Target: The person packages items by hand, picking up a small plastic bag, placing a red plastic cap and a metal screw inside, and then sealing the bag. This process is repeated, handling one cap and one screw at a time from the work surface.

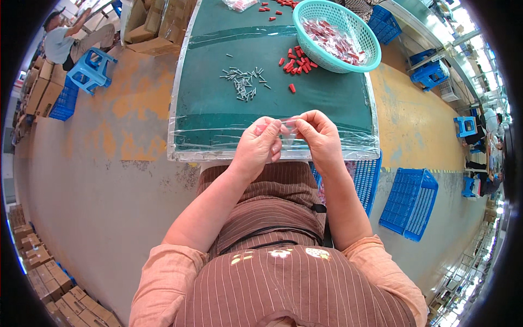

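Near the front edge of the table, both my hands pinch a small clear plastic bag (290, 134) with a red line along its top. My left hand (259, 144) is closed on the bag's left side, and something red shows at its fingers, too small to name. Thumb and forefinger of my right hand (322, 139) grip the right end of the top edge. Beyond my hands lies a loose pile of grey metal screws (243, 83). Red tapered plastic caps (297, 62) are heaped to their right, with one cap (292, 88) apart from the heap.
A turquoise basket (372, 59) full of small filled bags stands on the green table (201, 103) at the far right. Blue crates (408, 201) sit on the floor at right. A cardboard box (155, 46), a blue stool (91, 68) and a seated person (65, 43) are at far left.
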Demonstrator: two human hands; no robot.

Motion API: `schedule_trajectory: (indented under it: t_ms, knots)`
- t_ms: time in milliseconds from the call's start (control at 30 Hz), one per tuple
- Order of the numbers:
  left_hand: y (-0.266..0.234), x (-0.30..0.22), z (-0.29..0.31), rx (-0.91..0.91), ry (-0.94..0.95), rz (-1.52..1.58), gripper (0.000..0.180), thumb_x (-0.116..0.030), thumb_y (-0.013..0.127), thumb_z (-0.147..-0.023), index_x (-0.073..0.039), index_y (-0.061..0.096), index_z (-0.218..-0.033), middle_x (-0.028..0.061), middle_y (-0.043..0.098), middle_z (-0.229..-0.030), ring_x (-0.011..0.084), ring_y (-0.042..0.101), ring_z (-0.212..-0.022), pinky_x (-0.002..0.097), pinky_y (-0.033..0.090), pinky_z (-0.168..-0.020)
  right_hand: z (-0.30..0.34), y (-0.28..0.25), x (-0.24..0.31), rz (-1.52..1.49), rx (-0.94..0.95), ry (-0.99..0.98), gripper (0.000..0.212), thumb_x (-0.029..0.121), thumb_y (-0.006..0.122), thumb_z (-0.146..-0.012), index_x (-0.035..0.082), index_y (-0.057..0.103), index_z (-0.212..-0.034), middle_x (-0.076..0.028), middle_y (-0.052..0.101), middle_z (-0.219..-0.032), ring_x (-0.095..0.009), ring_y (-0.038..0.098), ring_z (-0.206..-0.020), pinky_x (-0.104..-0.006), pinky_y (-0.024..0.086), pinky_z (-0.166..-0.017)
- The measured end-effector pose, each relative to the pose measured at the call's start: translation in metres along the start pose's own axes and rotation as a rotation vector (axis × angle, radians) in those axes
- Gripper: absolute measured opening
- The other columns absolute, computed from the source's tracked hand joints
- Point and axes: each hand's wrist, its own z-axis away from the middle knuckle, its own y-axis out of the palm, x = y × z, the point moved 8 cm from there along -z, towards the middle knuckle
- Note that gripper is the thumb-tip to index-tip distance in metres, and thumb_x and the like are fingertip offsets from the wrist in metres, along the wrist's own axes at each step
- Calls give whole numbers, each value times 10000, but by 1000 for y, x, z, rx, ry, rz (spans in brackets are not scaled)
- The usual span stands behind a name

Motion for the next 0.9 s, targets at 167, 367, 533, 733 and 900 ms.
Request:
schedule_trajectory:
  t_ms: [167,367,533,733,900]
  knots:
    - [-5,-22,6,-84,-68,-231,206,-185,506,-968,-30,567,-1089,-39,477,-676,23,340,-484,173,290,-420,-4,0,11,96,125,40,94,69,623,-864,-7,598,-913,-19,629,-805,-69,559,-730,-218,448,-663]
    - [10,-45,6,-68,-41,-593,174,-157,623,-897,-7,648,-981,-47,537,-701,13,394,-536,167,313,-455,-5,11,21,274,217,33,96,79,642,-846,-8,619,-880,-9,610,-776,-62,535,-712,-214,439,-650]
    - [9,-45,2,-47,29,-783,133,-117,652,-867,2,675,-924,-10,625,-796,39,524,-693,182,428,-607,-7,12,20,315,229,1,98,88,644,-842,-6,626,-862,-4,598,-759,-61,527,-707,-214,437,-639]
    - [-2,-35,0,-93,-29,-801,120,-90,662,-849,4,673,-923,-3,635,-818,51,537,-741,192,439,-664,-7,12,17,390,238,-8,101,81,638,-839,-4,618,-890,-1,600,-774,-57,520,-710,-217,440,-632]
    - [-12,-39,2,-222,-48,-724,78,-82,677,-832,-8,653,-828,-47,589,-745,30,484,-661,176,402,-591,4,3,54,753,-153,-426,182,90,653,-815,0,589,-959,-49,591,-778,-102,536,-694,-251,446,-617]
